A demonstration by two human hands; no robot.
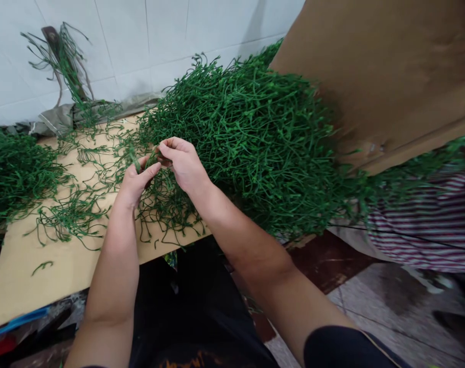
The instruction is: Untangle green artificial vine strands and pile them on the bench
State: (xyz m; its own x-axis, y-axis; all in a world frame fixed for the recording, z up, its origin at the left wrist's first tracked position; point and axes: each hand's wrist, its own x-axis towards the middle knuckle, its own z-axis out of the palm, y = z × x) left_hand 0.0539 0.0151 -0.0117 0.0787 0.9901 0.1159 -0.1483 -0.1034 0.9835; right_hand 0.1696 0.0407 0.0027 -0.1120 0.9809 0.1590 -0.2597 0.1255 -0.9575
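Note:
Thin green plastic-looking stems with small tips lie in a large heap (251, 133), scattered in loose pieces over a tan board (64, 271). At the left edge of the heap, my left hand (136, 179) is closed around a few green stems, its thumb pointing toward the other hand. My right hand (181, 158) pinches at the same stems, thumb and fingertips together. Both hands nearly touch just above the board. The exact piece between the right fingertips is too small to make out.
Another green pile (21, 176) sits at the left. A bundle of stems (69, 66) hangs against the white tiled wall (129, 41). A large brown cardboard sheet (374, 76) leans at the upper right, above striped cloth (424, 225).

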